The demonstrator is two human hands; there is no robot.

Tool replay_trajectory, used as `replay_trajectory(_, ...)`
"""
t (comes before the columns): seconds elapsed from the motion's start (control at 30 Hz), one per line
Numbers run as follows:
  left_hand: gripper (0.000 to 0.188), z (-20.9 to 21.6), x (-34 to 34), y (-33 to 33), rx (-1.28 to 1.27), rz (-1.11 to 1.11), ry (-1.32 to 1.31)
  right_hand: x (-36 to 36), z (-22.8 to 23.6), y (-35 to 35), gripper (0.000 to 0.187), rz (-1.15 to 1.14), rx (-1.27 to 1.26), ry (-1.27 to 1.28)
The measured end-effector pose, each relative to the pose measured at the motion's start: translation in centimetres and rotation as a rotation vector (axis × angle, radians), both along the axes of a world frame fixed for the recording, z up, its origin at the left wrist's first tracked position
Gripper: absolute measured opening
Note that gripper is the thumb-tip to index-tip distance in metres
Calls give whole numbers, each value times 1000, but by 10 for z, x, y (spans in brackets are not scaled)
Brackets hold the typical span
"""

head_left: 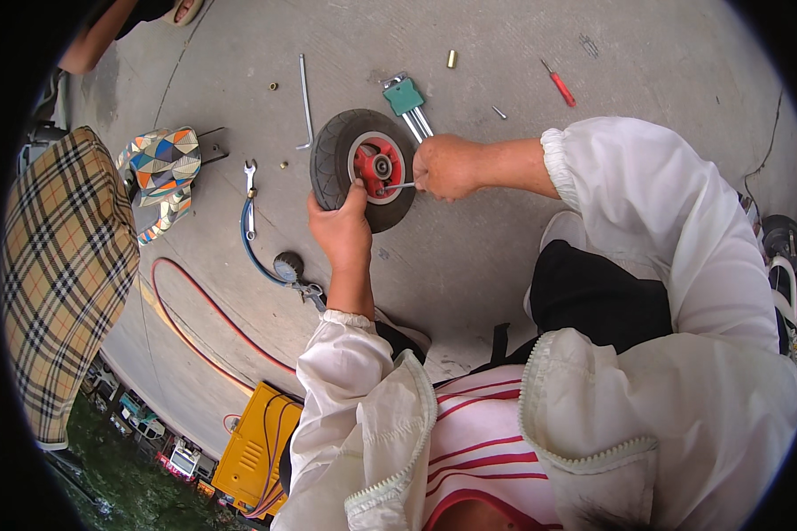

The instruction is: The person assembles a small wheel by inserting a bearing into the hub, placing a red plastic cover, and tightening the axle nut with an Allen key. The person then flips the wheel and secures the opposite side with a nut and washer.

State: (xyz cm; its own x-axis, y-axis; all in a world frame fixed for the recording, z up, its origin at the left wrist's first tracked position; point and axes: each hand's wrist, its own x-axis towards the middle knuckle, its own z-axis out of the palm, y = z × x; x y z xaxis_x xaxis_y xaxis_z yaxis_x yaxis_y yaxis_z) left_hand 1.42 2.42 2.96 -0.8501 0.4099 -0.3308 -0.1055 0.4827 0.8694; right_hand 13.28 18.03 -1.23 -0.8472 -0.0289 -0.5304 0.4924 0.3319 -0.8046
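Note:
A small black-tyred wheel (329, 159) with a red hub (369, 152) is held upright just above the concrete in front of me. My left hand (342, 232) grips its lower left side, thumb against the hub. My right hand (448, 168) is closed in a fist around a thin metal rod, apparently a hex key (402, 186). The rod's far end reaches into the hub below the centre bearing. My fingers hide its other end. Just behind the wheel lies a green holder (404, 96) with several silver hex keys.
Around the wheel lie a long L-shaped hex key (305, 106), a brass cylinder (452, 59), a red screwdriver (562, 88), a wrench (250, 217) and an inflator gauge (289, 265) with a blue hose. A yellow box (255, 451) stands lower left, a plaid cover (71, 257) far left. Another person's arm (93, 44) shows upper left.

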Motion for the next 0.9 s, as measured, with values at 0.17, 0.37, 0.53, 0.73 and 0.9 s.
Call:
replay_trajectory(0.17, 38, 1, 0, 1, -24, -9, 19, -4, 2, 0, 36, 7, 54, 37)
replay_trajectory(0.37, 35, -1, 1, 1, -10, -6, 33, -5, 3, -1, 28, 19, 83, 41)
replay_trajectory(0.53, 34, -4, -3, -3, 15, 20, 8, -9, 18, 2, 19, 111, 139, -55)
replay_trajectory(0.73, 36, 0, 1, 1, -29, -23, 37, -6, 8, 1, 23, 63, 13, -159)
replay_trajectory(0.9, 40, 3, 9, -1, -110, -116, 148, -11, 26, 3, 20, -168, -365, -507)
